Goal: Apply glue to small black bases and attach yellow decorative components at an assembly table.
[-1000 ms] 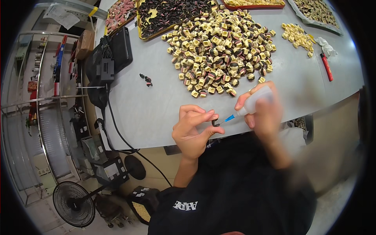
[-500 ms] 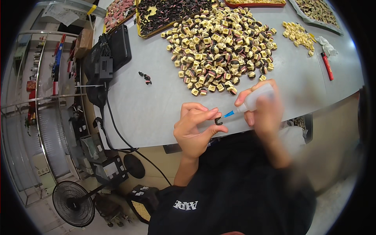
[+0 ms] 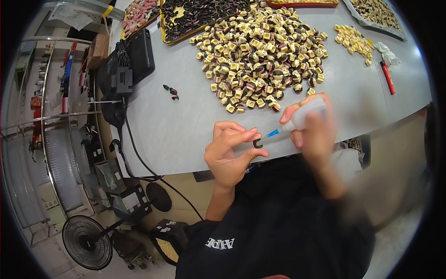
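Note:
Between the thumb and fingertips of my left hand [image 3: 230, 151] is a small dark C-shaped piece [image 3: 257, 143], its hollow side facing right. My right hand [image 3: 316, 132] is wrapped round a translucent white squeeze bottle [image 3: 304, 114] with a blue needle tip [image 3: 273, 134]. The tip points left and down, its thin needle reaching the upper part of the dark piece. Both hands are above the front edge of the grey table [image 3: 186, 135]. Beyond them lies a large heap of small cream, black and pink pieces [image 3: 265, 56].
Trays of dark pieces [image 3: 200, 18] and pink pieces [image 3: 139, 14] stand at the back left. Cream pieces [image 3: 354, 44], crumpled tissue [image 3: 387, 53] and a red marker [image 3: 387, 77] lie at the right. A few dark bits [image 3: 172, 92] sit near a black device [image 3: 139, 56] and its cable.
The needle tip of the bottle has come to the dark piece at a slightly flatter angle. My left hand has barely moved and still pinches the piece.

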`<state>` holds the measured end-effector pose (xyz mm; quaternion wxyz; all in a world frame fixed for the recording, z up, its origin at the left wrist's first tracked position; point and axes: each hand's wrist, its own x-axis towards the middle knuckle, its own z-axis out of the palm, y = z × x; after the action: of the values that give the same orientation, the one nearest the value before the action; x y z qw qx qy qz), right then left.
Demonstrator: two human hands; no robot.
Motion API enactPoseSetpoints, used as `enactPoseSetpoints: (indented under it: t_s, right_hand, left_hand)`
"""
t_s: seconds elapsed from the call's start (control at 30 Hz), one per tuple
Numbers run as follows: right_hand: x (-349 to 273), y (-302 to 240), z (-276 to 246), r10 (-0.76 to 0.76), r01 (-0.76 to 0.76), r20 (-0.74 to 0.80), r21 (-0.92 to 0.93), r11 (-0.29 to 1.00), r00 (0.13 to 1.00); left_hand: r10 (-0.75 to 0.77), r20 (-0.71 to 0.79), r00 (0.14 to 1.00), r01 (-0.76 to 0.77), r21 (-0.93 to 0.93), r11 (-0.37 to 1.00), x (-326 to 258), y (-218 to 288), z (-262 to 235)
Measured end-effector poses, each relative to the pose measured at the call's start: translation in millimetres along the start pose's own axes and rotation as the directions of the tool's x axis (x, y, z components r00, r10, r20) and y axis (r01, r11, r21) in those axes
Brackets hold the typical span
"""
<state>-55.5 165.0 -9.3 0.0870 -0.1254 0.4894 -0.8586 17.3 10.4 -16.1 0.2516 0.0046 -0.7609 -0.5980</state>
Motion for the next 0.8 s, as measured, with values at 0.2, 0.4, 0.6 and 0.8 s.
enactPoseSetpoints:
  t_s: [0.2, 0.4, 0.6, 0.8]
  right_hand:
    - [1, 5, 0, -0.045, 0.046, 0.012, -0.074, 0.996, 0.999]
    - [2, -3, -7, -0.032, 0.032, -0.008, 0.016, 0.999, 0.999]
    - [12, -31, -33, -0.272, 0.252, -0.153, -0.138, 0.958, 0.950]
    - [16, -55, -68, -0.339, 0.163, -0.135, -0.678, 0.717, 0.931]
  left_hand:
    - [0.010, 0.009, 1.000, -0.010, 0.018, 1.000, 0, 0, 0]
    - [0.018, -0.015, 1.000, -0.018, -0.023, 1.000, 3, 2, 1]
    - [0.030, -0.046, 0.998, -0.034, -0.095, 0.995, 2, 3, 1]
    - [0.037, -0.046, 0.998, -0.039, -0.046, 0.998, 0, 0, -2]
